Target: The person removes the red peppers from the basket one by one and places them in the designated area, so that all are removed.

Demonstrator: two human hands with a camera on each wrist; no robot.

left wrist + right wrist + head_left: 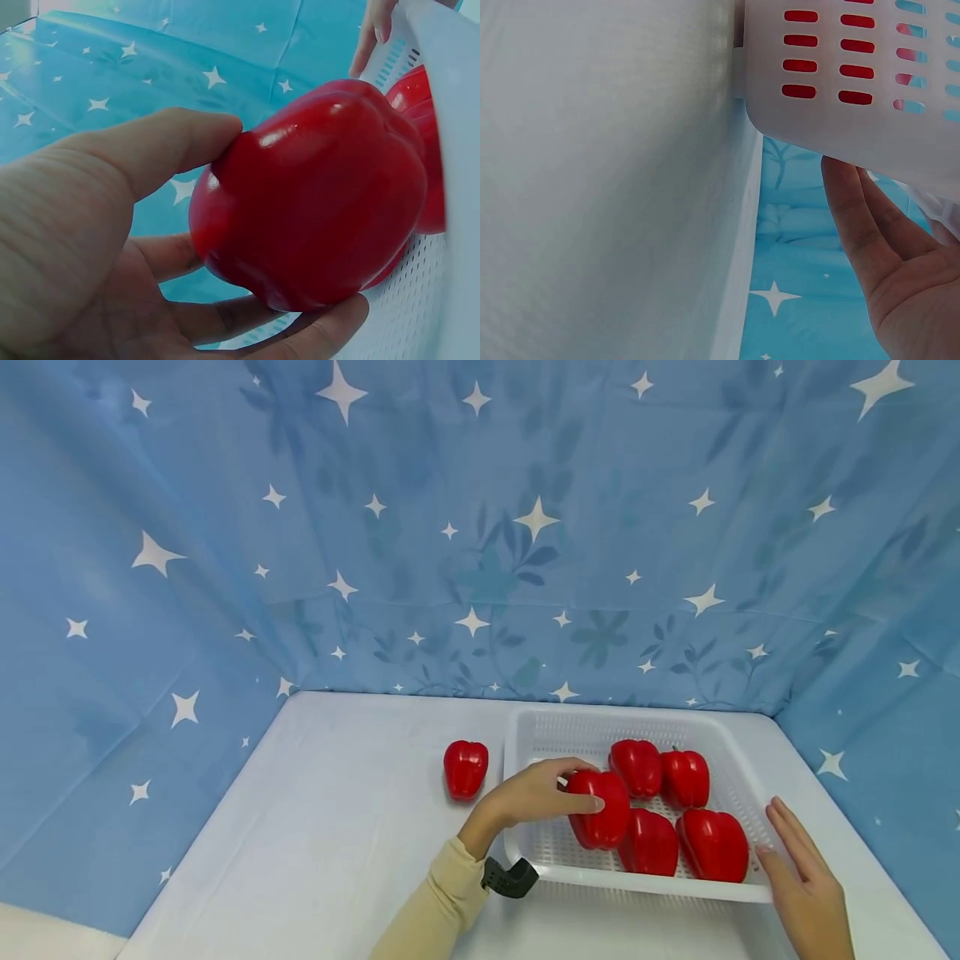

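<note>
The left grip (542,793), clamped on a red pepper (602,822), hung over the basket (600,712), left of four other peppers (714,846).

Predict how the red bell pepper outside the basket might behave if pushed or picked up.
The red bell pepper probably feels slippery, as its surface shines. It might roll unevenly, given its lobed sides. It is likely stiff: the held pepper shows no dent in the left hand.
</note>
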